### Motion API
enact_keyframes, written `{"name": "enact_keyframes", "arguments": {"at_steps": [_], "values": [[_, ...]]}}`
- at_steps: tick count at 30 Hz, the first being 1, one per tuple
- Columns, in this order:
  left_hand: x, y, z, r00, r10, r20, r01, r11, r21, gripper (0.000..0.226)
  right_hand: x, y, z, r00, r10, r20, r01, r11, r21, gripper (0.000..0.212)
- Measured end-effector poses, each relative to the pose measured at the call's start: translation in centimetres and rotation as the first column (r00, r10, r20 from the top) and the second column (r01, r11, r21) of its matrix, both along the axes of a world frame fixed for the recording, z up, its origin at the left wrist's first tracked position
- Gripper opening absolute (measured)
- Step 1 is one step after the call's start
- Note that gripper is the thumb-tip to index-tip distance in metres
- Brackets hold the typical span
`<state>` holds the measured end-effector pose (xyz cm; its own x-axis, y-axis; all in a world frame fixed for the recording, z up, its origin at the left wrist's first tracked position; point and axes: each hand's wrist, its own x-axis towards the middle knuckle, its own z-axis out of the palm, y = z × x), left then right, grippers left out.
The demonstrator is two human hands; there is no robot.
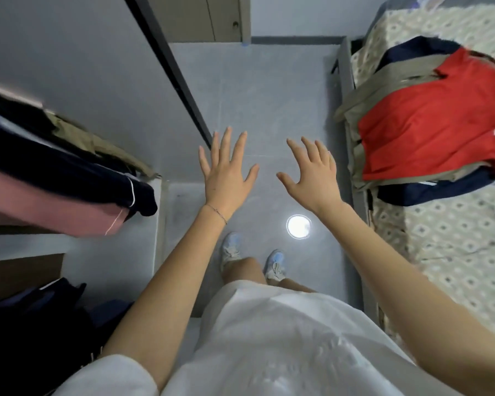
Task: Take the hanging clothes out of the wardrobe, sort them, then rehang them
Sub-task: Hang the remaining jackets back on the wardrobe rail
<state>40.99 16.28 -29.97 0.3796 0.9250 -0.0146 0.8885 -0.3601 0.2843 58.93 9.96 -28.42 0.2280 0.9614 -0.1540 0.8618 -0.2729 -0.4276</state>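
Observation:
Both my hands are stretched out over the grey floor with fingers spread and nothing in them: my left hand [226, 170] and my right hand [312, 175]. In the open wardrobe [97, 81] on the left hang a pink garment [49, 207], a dark navy garment [69, 172] and a khaki one [97, 144]. On the bed [440, 238] at the right lies a pile: a red shirt [429, 124] on top of a beige garment [383, 92] and a navy garment [440, 190].
Dark clothes [40, 318] are heaped on the wardrobe's lower shelf. The wardrobe's dark door edge [169, 61] runs diagonally between wardrobe and floor. A round light reflection [298, 227] shines on the tiles near my feet. A wooden door [212, 15] stands at the far end.

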Motion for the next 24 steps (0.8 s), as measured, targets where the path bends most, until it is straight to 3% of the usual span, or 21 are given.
{"name": "enact_keyframes", "arguments": {"at_steps": [12,24], "values": [[15.3,7.0,-2.2,0.963,-0.27,0.003,0.269,0.961,-0.065,0.063,13.7,1.5,-2.4,0.937,-0.349,-0.03,0.347,0.936,-0.06,0.069],[34.4,16.2,-3.9,0.803,-0.595,0.019,0.591,0.793,-0.15,0.062,27.5,4.5,-3.3,0.706,-0.707,-0.033,0.704,0.706,-0.079,0.067]]}}
